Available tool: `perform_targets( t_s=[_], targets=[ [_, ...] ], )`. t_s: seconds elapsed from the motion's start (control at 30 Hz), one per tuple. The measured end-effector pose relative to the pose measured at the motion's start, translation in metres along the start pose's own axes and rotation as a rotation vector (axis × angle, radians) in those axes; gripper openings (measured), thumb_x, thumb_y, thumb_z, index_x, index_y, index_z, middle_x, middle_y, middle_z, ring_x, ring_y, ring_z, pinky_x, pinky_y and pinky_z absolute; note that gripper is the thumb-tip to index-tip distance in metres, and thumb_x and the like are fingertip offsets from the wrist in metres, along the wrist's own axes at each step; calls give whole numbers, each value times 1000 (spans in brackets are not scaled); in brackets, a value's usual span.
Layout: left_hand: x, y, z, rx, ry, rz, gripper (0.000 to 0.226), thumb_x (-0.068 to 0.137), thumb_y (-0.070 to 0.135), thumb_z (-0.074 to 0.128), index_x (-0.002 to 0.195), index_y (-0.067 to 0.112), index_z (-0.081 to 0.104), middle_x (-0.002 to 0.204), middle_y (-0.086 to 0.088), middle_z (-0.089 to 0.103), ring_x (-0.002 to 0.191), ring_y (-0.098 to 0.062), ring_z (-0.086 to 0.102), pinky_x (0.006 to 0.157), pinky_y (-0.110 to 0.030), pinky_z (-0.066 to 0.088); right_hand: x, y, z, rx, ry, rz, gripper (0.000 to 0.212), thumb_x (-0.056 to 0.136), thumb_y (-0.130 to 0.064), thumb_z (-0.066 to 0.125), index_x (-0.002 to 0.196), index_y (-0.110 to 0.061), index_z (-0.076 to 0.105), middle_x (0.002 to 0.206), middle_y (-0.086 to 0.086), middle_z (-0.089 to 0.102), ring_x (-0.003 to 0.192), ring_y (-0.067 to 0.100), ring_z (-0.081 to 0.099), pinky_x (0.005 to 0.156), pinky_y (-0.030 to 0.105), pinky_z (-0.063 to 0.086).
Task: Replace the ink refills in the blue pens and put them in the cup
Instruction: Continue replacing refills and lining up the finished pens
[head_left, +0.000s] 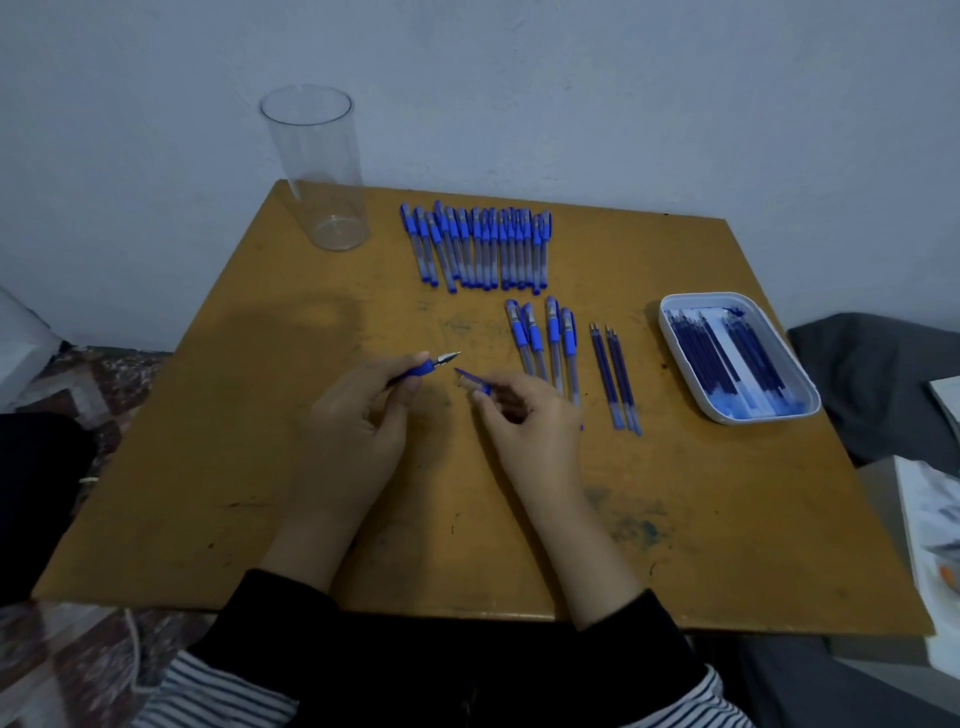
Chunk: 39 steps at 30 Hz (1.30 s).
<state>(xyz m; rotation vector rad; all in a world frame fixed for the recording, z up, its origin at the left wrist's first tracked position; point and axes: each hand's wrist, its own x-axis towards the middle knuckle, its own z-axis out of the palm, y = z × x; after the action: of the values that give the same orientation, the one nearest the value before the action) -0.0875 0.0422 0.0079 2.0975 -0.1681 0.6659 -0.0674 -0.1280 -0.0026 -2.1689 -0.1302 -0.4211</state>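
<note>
My left hand (358, 410) grips an uncapped blue pen (428, 365) by its barrel, the metal tip pointing right and away. My right hand (524, 421) pinches the pen's blue cap (475, 382) just right of that tip, a small gap between them. A row of several capped blue pens (475, 247) lies at the back of the table. Several more capped pens (545, 343) lie just beyond my right hand. Two loose ink refills (615, 376) lie to their right. A tall clear cup (317, 166) stands at the back left corner and holds nothing.
A white tray (810, 387) with several blue refills sits near the right edge of the worn yellow table (260, 467). Grey cloth and papers lie off the table to the right; patterned fabric lies to the left.
</note>
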Motion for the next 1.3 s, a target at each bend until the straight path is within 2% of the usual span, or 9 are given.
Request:
perform_targets(
  t_s=[0.13, 0.27, 0.37, 0.53, 0.8, 0.97, 1.07, 1.17, 1.3],
  targets=[
    [1, -3, 1, 23, -23, 21, 23, 96, 4, 66, 114, 15, 75, 112, 11, 70, 108, 3, 62, 94, -12, 44, 0, 2, 2, -59, 48, -32, 15, 86, -15, 76, 100, -13, 76, 95, -4, 69, 87, -2, 55, 80, -1, 38],
    [0, -4, 3, 16, -40, 27, 24, 95, 4, 68, 115, 15, 75, 110, 7, 72, 104, -3, 66, 91, -16, 48, 0, 4, 5, -87, 35, -26, 18, 87, -16, 74, 104, -11, 76, 99, -1, 69, 91, 3, 58, 80, 1, 40],
    [-1, -3, 2, 17, -62, 30, 24, 93, 3, 69, 114, 13, 76, 108, 8, 72, 101, 1, 64, 87, -11, 47, 0, 3, 5, -78, 36, -20, 21, 86, -16, 75, 107, -9, 75, 100, 0, 69, 92, 6, 60, 80, 2, 43],
    [-2, -3, 3, 22, -76, 67, 22, 92, 3, 70, 111, 12, 76, 105, 9, 72, 100, 4, 64, 86, -6, 44, -3, 4, -1, 79, 46, 11, 24, 87, -14, 74, 111, -13, 72, 103, -4, 68, 92, 2, 63, 84, 15, 53],
    [-2, -7, 5, -3, -72, 152, 22, 89, 0, 72, 110, 8, 77, 102, 11, 69, 94, 7, 63, 84, -8, 43, -8, -6, -8, 388, -74, -2, 37, 93, -4, 62, 129, -10, 61, 110, -2, 67, 104, 6, 64, 86, 17, 52],
    [-4, -9, 7, 8, -90, 230, 21, 90, 1, 69, 109, 7, 77, 103, 10, 70, 97, 7, 61, 86, -12, 46, -6, -6, -8, 286, -99, -86, 11, 95, -17, 64, 105, -14, 69, 89, -9, 65, 85, 10, 63, 72, 21, 52],
    [-4, -11, 10, -1, -97, 261, 23, 88, -3, 68, 107, 7, 77, 104, 7, 71, 96, 0, 65, 87, -14, 48, -6, -2, -8, 236, -106, -89, 7, 96, -18, 63, 96, -14, 68, 79, -10, 62, 78, 12, 61, 67, 25, 51],
    [-5, -13, 11, -16, -96, 258, 28, 85, -12, 68, 106, 4, 77, 105, 6, 71, 98, 5, 64, 87, -11, 47, -7, -2, -9, 264, -97, -124, 6, 94, -12, 62, 95, -14, 68, 81, -12, 63, 79, 10, 61, 69, 25, 52],
    [-4, -13, 9, -27, -100, 272, 24, 87, -8, 67, 106, 4, 77, 105, 10, 69, 100, 12, 61, 86, -10, 47, -7, -3, -10, 263, -110, -182, 11, 93, -9, 61, 99, -14, 68, 91, -9, 65, 89, 10, 63, 77, 30, 54]
  ],
)
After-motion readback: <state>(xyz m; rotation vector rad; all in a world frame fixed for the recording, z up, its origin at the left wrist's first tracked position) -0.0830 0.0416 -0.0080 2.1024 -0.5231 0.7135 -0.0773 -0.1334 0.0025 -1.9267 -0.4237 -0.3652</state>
